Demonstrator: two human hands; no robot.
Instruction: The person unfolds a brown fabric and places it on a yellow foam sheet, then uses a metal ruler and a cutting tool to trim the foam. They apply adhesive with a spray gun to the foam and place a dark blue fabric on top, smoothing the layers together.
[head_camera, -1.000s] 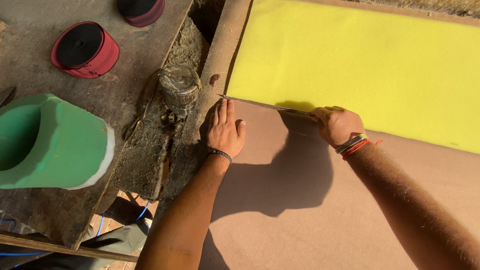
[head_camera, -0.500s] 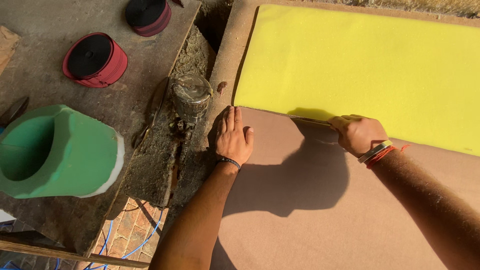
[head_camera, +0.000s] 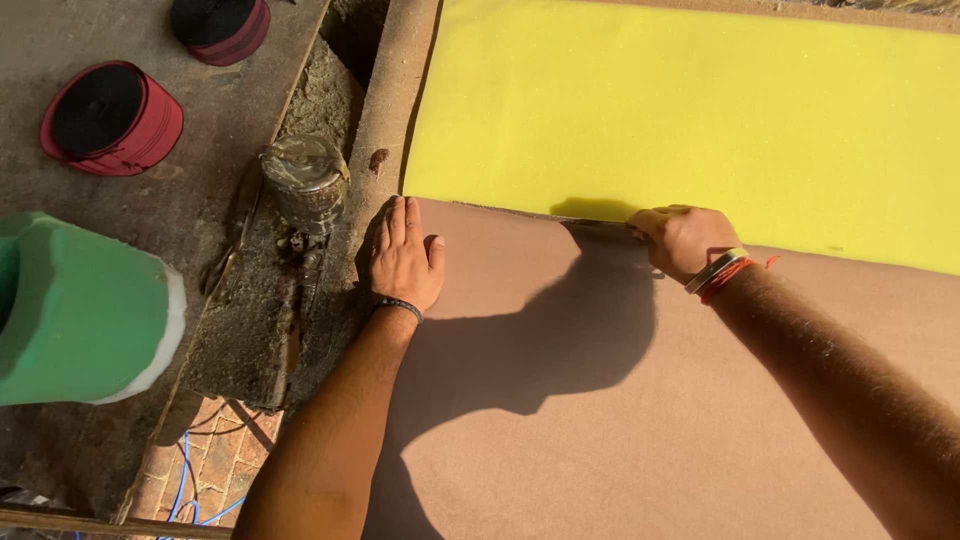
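Centrally, item one: a broad brown sheet of matte, felt-like material (head_camera: 640, 420), lying flat over a worktable and filling the lower right of the view. Its upper edge runs just below a large bright yellow foam-like sheet (head_camera: 700, 110), which it overlaps or abuts; which of the two cannot be told. Surface smooth, uniform, unmarked, crossed by a dark shadow. Judged light, pliable and non-slippery; probably best taken at the free upper edge, since the flat middle offers no hold.

Left hand (head_camera: 405, 258): flat and released, palm down, fingers together and pointing away, pressing the brown sheet's left corner near the table edge. A dark band sits at the wrist.

Right hand (head_camera: 683, 238): clenched at the brown sheet's upper edge, fingers curled under. Whether it pinches the edge or holds a small tool cannot be told. Yellow and red bands circle the wrist.

Surroundings, leftward:
- a rough, crusted wooden beam (head_camera: 385, 110) along the table's left side;
- a grimy round metal can (head_camera: 305, 180) just beside the left hand;
- a dusty grey board (head_camera: 200, 200) carrying two red-walled rolls with black centres (head_camera: 112, 118), well apart from the hands;
- a thick roll of green foam (head_camera: 85, 310) at the left edge;
- brick paving with blue cord (head_camera: 205, 470) below.
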